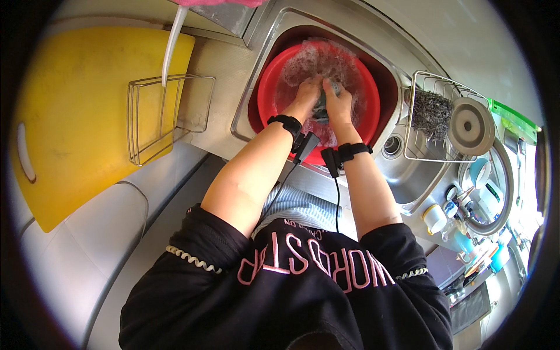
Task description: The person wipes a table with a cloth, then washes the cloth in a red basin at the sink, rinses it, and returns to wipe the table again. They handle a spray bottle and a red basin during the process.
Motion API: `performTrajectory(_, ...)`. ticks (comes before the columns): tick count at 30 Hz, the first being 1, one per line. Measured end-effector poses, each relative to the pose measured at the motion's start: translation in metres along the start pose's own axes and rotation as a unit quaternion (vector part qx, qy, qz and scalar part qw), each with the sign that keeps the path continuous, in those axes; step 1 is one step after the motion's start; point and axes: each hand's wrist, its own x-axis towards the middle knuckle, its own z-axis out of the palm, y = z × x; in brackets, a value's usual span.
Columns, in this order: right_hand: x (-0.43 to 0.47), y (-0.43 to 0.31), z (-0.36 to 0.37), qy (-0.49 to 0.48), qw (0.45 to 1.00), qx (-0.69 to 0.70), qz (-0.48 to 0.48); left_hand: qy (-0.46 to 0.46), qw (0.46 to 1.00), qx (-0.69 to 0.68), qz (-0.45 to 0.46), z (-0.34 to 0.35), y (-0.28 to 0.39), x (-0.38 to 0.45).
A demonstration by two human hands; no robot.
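Note:
A red plastic basin (373, 94) of soapy water sits inside a steel sink (280, 33). Both hands are low in the basin, close together among the suds. Between them is a wet, dark grey-green piece of cloth (321, 113), partly under the water. My left hand (309, 92) presses on its left side, fingers curled and pointing away from me. My right hand (337, 99) grips it from the right, with a bit of the cloth showing by the thumb. The fingertips and most of the cloth's shape are hidden by foam and water.
Left of the sink, a wire rack (170, 118) stands by a yellow cutting board (96, 100). On the right, a wire basket (415, 131) holds steel wool (431, 113) and a round grey lid (470, 126) over a smaller sink bowl (407, 179). A white mug (434, 219) stands further right.

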Motion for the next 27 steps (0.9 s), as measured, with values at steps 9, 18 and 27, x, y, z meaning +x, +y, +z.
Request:
performTrajectory(9,-0.003,0.026,-0.026,-0.118,0.78,-0.613,0.047,0.052,0.713,0.689,0.12,-0.041,-0.02,-0.007)
performTrajectory(18,0.023,0.048,-0.008,-0.115,0.983,-0.063,0.131,0.028,0.886,0.445,0.127,-0.022,-0.057,0.04)
performTrajectory(27,-0.032,-0.024,0.003,-0.061,0.986,0.133,0.079,-0.123,0.987,-0.099,-0.031,-0.018,0.006,0.008)
